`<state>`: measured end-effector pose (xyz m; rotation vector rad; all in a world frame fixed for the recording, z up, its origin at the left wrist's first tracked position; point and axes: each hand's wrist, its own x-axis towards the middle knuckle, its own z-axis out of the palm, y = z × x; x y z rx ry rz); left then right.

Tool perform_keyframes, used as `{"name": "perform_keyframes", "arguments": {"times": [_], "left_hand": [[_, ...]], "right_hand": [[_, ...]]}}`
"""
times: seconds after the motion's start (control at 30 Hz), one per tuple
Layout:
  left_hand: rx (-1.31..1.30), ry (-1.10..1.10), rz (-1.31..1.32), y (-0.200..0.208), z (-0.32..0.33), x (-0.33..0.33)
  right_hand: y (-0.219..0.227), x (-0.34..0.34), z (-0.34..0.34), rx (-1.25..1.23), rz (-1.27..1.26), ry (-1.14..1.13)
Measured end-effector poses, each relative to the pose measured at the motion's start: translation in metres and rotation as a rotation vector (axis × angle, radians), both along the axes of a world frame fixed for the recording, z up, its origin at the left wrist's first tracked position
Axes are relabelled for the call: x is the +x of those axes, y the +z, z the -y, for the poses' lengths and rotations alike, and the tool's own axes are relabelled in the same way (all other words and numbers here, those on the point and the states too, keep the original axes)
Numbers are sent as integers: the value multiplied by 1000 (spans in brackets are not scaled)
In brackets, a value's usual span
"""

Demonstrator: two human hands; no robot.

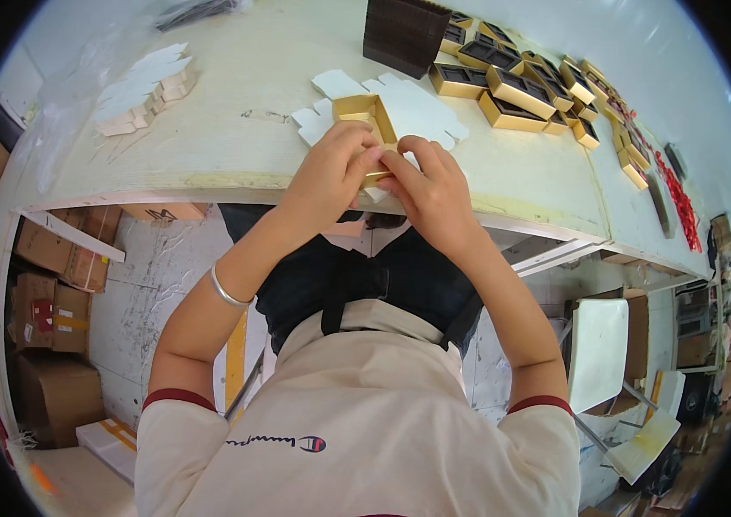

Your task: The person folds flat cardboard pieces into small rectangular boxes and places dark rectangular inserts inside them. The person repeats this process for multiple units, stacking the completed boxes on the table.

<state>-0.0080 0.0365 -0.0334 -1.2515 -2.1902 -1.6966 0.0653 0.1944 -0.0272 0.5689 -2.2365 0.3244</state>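
Observation:
Between my hands, at the table's front edge, is a small gold cardboard box (390, 129), its far walls standing up around an open middle. My left hand (337, 169) closes its fingers on the box's near left side. My right hand (432, 188) pinches the near right end, thumb and fingertips close to the left ones. The near end of the box is partly hidden by my fingers. Under and beyond it lie flat white die-cut card blanks (421, 105).
At the right stand several gold boxes with black inserts (521, 90), beside a dark brown upright bag (402, 36). A stack of white blanks (143, 90) sits at the left. Red material (683, 202) lies far right. Below are cartons (55, 379) and a white chair (600, 353).

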Motion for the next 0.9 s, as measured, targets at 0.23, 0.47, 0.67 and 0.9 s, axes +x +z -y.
{"name": "perform_keyframes", "arguments": {"times": [0.23, 0.47, 0.67, 0.9], "left_hand": [[-284, 52, -240, 4, 6, 6], [-469, 1, -240, 24, 13, -4], [-616, 137, -458, 28, 8, 7], [-485, 338, -521, 17, 3, 17]], "right_hand": [[22, -15, -10, -13, 595, 67], [58, -80, -47, -175, 596, 128], [46, -136, -17, 395, 753, -213], [71, -118, -11, 232, 917, -265]]}}
